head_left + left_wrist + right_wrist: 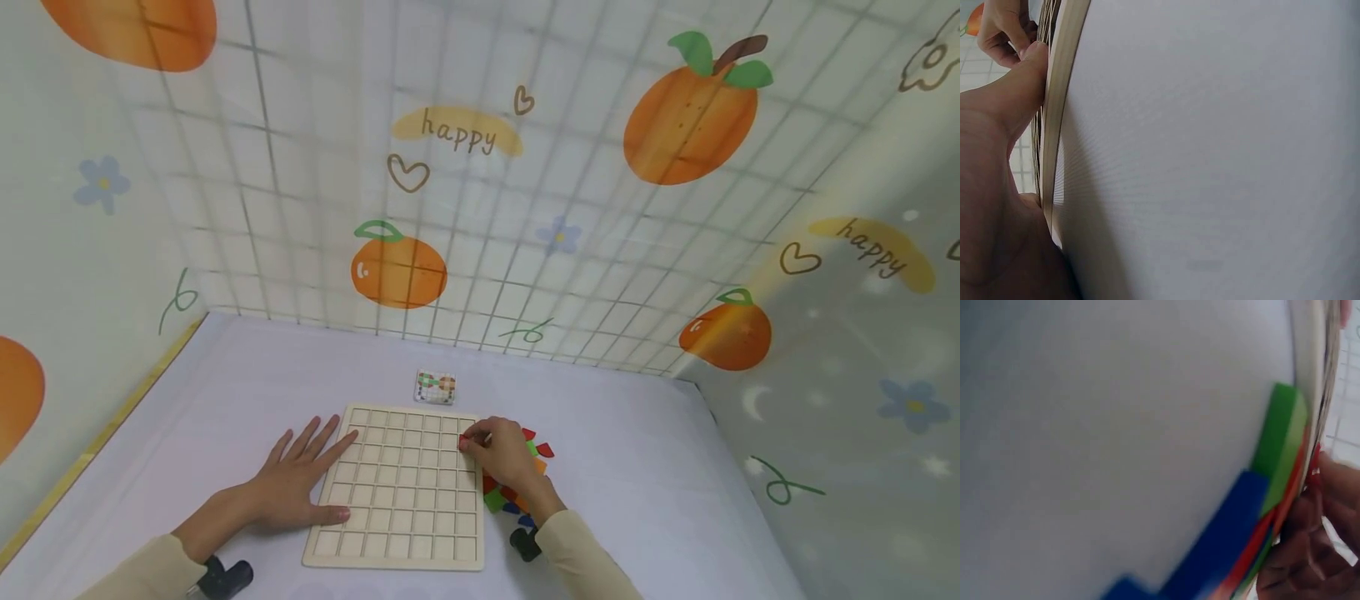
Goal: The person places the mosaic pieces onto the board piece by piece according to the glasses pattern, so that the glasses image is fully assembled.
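Observation:
A pale wooden board point(405, 500) with a grid of square recesses lies flat on the table. My left hand point(288, 492) rests with spread fingers on its left edge, the thumb lying across the lower left squares. Between thumb and fingers, my right hand point(506, 454) pinches a small red piece point(462, 442) at the upper part of the rightmost column. Whether the piece touches the board cannot be made out. Beside the board's right edge, partly under the right hand, is a pile of colored pieces, including a green piece point(1279, 431) and a blue piece point(1222, 531).
A small printed card point(436, 387) with a colored pattern lies beyond the board's far edge. White cloth point(637, 475) covers the table. Patterned curtains point(480, 192) hang behind it and at both sides. Dark camera mounts are on both wrists.

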Action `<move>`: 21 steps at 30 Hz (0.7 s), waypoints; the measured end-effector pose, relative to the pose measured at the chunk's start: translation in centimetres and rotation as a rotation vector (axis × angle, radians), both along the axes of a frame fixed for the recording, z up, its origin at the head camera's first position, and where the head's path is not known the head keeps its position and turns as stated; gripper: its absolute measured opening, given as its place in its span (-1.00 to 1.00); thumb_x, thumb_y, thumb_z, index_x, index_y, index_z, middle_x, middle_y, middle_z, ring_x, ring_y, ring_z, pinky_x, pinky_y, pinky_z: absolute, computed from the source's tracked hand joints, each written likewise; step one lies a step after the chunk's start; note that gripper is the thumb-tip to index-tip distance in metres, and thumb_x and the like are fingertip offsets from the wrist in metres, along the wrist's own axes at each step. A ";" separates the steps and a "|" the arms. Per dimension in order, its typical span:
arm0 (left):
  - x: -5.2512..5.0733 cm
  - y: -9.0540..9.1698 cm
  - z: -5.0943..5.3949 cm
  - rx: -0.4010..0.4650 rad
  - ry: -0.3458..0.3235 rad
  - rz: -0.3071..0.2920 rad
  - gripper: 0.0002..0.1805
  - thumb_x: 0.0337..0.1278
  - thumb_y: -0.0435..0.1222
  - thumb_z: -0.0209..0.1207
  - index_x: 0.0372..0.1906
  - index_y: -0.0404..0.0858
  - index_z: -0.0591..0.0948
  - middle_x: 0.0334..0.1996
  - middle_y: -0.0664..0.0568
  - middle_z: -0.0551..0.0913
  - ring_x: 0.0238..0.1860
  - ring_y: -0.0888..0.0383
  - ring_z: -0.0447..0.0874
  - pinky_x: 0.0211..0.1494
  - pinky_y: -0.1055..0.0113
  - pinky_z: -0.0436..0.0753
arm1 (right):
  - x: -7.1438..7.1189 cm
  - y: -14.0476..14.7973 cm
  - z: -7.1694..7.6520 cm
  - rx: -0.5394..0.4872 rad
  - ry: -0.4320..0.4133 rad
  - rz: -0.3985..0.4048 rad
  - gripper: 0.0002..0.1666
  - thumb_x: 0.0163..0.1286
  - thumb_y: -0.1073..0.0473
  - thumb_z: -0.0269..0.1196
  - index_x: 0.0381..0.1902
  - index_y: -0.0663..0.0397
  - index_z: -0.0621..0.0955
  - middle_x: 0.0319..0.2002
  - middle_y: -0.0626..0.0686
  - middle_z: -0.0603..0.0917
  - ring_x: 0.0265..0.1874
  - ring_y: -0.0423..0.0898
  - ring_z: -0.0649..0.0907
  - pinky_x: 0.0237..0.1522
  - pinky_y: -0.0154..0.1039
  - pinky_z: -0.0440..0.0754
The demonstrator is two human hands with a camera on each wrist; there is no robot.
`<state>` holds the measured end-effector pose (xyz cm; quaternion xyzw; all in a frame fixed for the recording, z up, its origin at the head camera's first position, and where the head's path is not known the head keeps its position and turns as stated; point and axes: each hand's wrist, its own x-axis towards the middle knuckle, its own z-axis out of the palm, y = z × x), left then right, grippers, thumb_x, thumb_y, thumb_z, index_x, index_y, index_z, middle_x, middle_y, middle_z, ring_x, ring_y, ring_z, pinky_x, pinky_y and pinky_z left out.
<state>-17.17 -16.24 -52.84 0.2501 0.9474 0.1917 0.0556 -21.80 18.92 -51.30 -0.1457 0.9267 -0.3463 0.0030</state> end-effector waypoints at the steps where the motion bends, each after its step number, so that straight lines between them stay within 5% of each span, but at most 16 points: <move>1: 0.0 0.0 0.0 0.000 0.002 -0.001 0.21 -0.15 0.48 0.15 0.55 -0.11 0.12 0.55 -0.25 -0.14 0.51 -0.31 -0.32 0.40 -0.35 -0.32 | 0.0 -0.1 -0.1 0.010 0.012 -0.006 -0.93 0.30 0.12 0.40 -0.30 -0.04 0.75 -0.45 -0.20 0.61 -0.48 -0.23 0.56 -0.52 -0.35 0.58; 8: 0.1 0.0 0.6 -0.007 -0.013 0.005 0.23 -0.18 0.51 0.12 0.55 -0.11 0.12 0.55 -0.24 -0.13 0.51 -0.29 -0.31 0.40 -0.33 -0.30 | 0.1 -0.2 0.2 0.063 -0.011 -0.028 -0.93 0.31 0.15 0.38 -0.26 -0.04 0.76 -0.41 -0.22 0.60 -0.45 -0.21 0.54 -0.46 -0.36 0.58; 21: -0.1 0.0 0.6 -0.034 -0.026 0.001 0.23 -0.15 0.51 0.10 0.56 -0.11 0.09 0.55 -0.23 -0.16 0.51 -0.29 -0.32 0.41 -0.33 -0.30 | 0.6 1.4 0.9 0.109 -0.036 0.052 -0.81 0.30 0.14 0.39 -0.14 -0.01 0.73 -0.41 -0.23 0.58 -0.46 -0.23 0.55 -0.40 -0.36 0.60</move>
